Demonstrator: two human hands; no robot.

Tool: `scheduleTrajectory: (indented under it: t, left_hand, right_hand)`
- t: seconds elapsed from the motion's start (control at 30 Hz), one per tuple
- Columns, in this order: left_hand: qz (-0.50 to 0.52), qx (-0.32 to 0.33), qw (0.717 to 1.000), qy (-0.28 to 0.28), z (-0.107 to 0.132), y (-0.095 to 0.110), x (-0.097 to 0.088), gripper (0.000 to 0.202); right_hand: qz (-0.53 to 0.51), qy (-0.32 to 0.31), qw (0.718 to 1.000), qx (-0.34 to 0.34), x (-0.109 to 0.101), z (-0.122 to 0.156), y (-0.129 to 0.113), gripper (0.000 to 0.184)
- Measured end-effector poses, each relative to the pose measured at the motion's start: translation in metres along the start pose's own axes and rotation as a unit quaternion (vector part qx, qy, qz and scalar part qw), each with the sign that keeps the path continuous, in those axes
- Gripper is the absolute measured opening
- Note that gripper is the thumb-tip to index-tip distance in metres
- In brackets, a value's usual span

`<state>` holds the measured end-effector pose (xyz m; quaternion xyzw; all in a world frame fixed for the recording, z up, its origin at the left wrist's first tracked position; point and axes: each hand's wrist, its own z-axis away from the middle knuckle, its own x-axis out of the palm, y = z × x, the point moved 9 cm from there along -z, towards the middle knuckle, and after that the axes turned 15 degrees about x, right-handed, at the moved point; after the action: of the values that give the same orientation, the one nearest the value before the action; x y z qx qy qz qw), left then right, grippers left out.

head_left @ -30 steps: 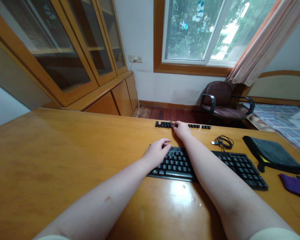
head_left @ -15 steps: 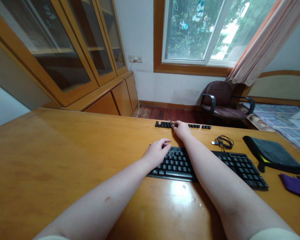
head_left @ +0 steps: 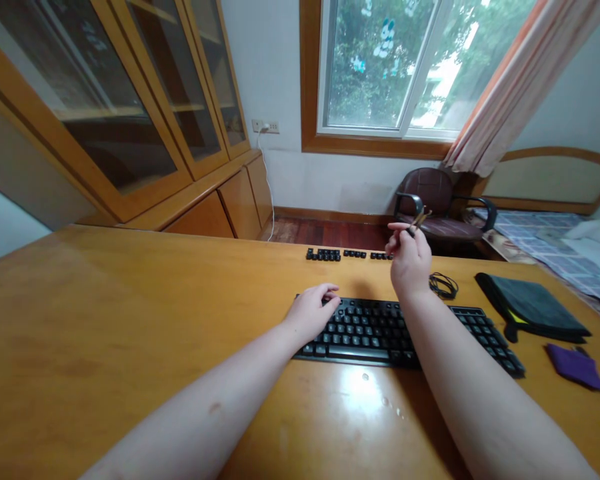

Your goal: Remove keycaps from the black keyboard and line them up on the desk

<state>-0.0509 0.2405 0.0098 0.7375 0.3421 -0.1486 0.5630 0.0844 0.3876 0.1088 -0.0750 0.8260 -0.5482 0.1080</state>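
Note:
My left hand (head_left: 314, 310) rests on the upper left part of a black keyboard (head_left: 363, 350). Its fingers are loosely stretched out and grip nothing. My right hand (head_left: 411, 263) is raised above the keyboard's far edge, its fingers pinched around a thin brownish pronged tool (head_left: 421, 217). A small black piece shows at the fingertips, too small to name for certain. Several black keycaps (head_left: 323, 255) stand in rows near the desk's far edge; my right hand hides part of the row's right end. The keyboard's top row shows bare key positions.
A coiled black cable (head_left: 444, 287) lies behind the keyboard. To the right are a dark grey folded cloth or pouch (head_left: 540, 303) and a purple pouch (head_left: 575, 367). Beyond the desk (head_left: 130, 333) stand an armchair (head_left: 430, 193), a bed and a glass-door cabinet (head_left: 170, 107).
My right hand has lifted off the keycap row and moved right and up, carrying the pronged tool. My left hand has stayed on the keyboard. The view has shifted slightly.

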Motion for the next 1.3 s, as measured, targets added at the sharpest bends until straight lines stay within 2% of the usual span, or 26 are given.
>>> scheduleTrajectory:
  t: [0.07, 0.17, 0.27, 0.33, 0.47, 0.5, 0.63, 0.8, 0.93, 1.1, 1.2, 1.3]
  left_hand:
    - [-0.01, 0.002, 1.0, -0.002, 0.001, 0.002, 0.0, 0.03]
    - [-0.046, 0.022, 0.999, -0.005, 0.002, 0.009, 0.001, 0.03]
    - [-0.1, 0.031, 0.994, -0.01, 0.0, 0.016, 0.001, 0.033]
    - [-0.122, 0.018, 0.992, -0.023, -0.004, 0.014, 0.001, 0.035]
    - [-0.122, 0.009, 0.987, -0.102, -0.017, 0.009, 0.013, 0.036]
    - [-0.118, 0.013, 0.987, -0.107, -0.019, 0.01, 0.015, 0.037]
    - [-0.135, 0.097, 0.978, -0.125, -0.023, 0.03, 0.024, 0.037]
    - [-0.165, 0.125, 0.968, -0.14, -0.025, 0.038, 0.032, 0.033]
    - [-0.167, 0.115, 0.971, -0.13, -0.028, 0.032, 0.03, 0.033]
    - [-0.148, 0.114, 0.973, -0.137, -0.029, 0.03, 0.031, 0.024]
    - [-0.124, 0.098, 0.978, -0.136, -0.029, 0.028, 0.031, 0.015]
    - [-0.102, 0.088, 0.982, -0.134, -0.029, 0.027, 0.03, 0.013]
  right_hand:
    - [-0.022, 0.003, 1.0, 0.017, -0.014, 0.02, 0.0, 0.031]
    - [-0.048, -0.05, 0.995, 0.069, -0.019, 0.046, 0.018, 0.031]
    - [-0.031, -0.099, 0.986, 0.134, -0.015, 0.056, 0.041, 0.027]
    - [0.005, -0.141, 0.98, 0.141, -0.006, 0.057, 0.047, 0.027]
    - [0.114, -0.205, 0.966, 0.11, 0.016, 0.058, 0.046, 0.023]
    - [0.146, -0.213, 0.961, 0.099, 0.02, 0.06, 0.045, 0.02]
    - [0.238, -0.228, 0.943, 0.04, 0.03, 0.069, 0.04, 0.016]
    - [0.269, -0.233, 0.935, -0.006, 0.035, 0.075, 0.038, 0.014]
    - [0.287, -0.247, 0.925, -0.026, 0.041, 0.076, 0.041, 0.015]
    - [0.322, -0.279, 0.903, -0.049, 0.048, 0.085, 0.042, 0.02]
    - [0.317, -0.32, 0.889, -0.08, 0.052, 0.095, 0.038, 0.017]
    - [0.317, -0.326, 0.887, -0.086, 0.052, 0.098, 0.038, 0.018]
